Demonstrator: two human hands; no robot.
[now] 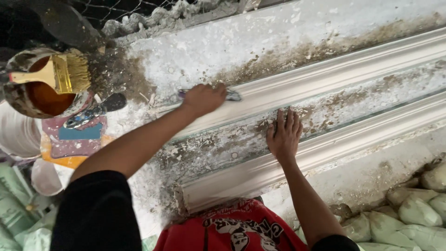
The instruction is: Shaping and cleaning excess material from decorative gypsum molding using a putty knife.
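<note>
Rusty-brown liquid sits in a battered tin [35, 90] at far left, with a yellow-bristled brush [58, 74] lying across its rim. Just right of that, a small trowel [93, 111] rests on a stained colourful board [74, 139]. Moving along, the left hand [203, 98] is closed around a scraper [231, 95], pressing it on the upper white plaster moulding [334, 74]. Next over, the right hand [283, 135] lies flat, fingers spread, holding nothing, on the grimy channel between the upper strip and the lower moulding [325, 148]. Pale green sacks [413, 209] are piled at far right.
</note>
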